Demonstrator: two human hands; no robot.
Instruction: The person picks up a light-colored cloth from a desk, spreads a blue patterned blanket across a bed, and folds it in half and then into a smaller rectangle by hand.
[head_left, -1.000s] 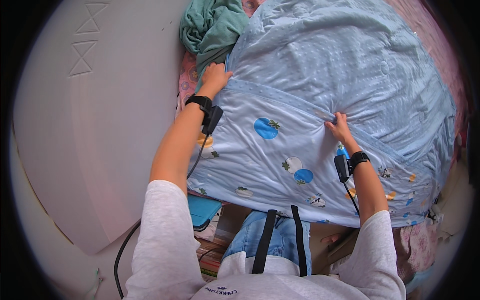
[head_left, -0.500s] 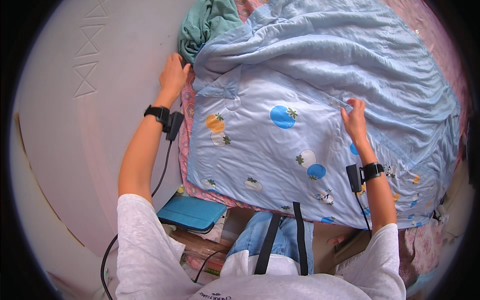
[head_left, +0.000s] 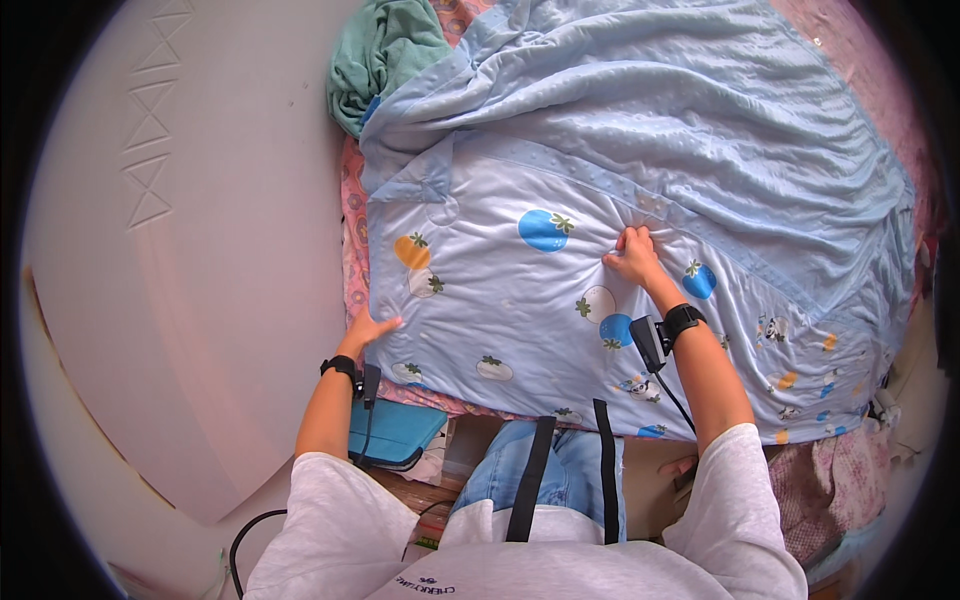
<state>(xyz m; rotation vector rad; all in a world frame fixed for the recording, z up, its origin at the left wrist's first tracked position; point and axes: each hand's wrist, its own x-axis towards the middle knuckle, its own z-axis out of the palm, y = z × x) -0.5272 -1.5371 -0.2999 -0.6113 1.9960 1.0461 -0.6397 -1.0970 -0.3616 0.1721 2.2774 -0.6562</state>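
Note:
A light blue quilt (head_left: pixel 480 310), printed with blue, white and yellow fruit, lies spread on the bed before me. Its far part is folded back in wavy ridges, with the dotted blue underside showing. At the quilt's left edge is my left hand (head_left: pixel 370 328), its thumb stretched over the top of the cloth and its other fingers mostly hidden at the edge; it seems to grip that edge. My right hand (head_left: pixel 637 258) pinches the printed cloth near the right of the middle, just below the folded blue border, and creases run out from its fingers.
A pink patterned sheet (head_left: pixel 355 225) shows along the bed's left side, beside a pale wall panel (head_left: pixel 220 300). Bunched green cloth (head_left: pixel 385 65) lies at the far left corner. Near me are a teal case (head_left: pixel 400 432) and, lower right, a pink checked cloth (head_left: pixel 825 480).
My left hand has come down the quilt's left edge from near the green cloth. My right hand has moved left and down and now pinches the quilt. The view has shifted slightly.

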